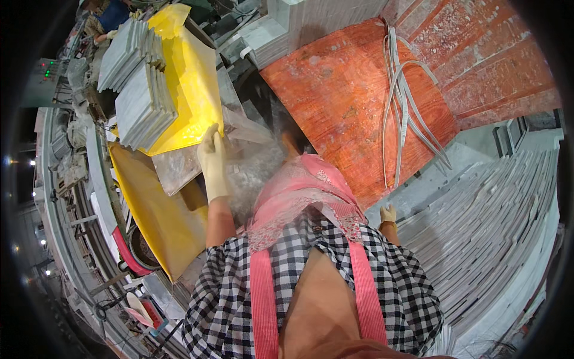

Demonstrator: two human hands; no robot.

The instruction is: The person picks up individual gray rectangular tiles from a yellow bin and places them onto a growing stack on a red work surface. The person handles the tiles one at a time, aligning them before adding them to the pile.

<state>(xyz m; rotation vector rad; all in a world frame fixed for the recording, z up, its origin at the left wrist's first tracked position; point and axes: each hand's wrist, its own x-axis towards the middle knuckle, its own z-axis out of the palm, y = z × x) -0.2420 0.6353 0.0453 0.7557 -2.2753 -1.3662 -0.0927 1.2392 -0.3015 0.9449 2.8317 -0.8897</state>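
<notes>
My left hand [213, 157], in a pale glove, reaches forward to the near right corner of a bright yellow sheet [200, 102]. Its fingers are bent together at the sheet's edge. On that sheet, left of the hand, lie two stacks of grey-white stone tiles, a nearer stack [142, 110] and a farther stack [128, 51]. My right hand [388, 214], also gloved, hangs low at my right side, fingers a little apart and nothing seen in them. Closest to it are long rows of thin grey slabs [478, 221] standing on edge.
A reddish wooden board [341, 102] lies ahead, with loose white straps [402, 102] across it. Below the tiles hangs a darker yellow sheet [158, 215]. Rails and machine parts [89, 215] run along the left. Another person [107, 18] is at the far left.
</notes>
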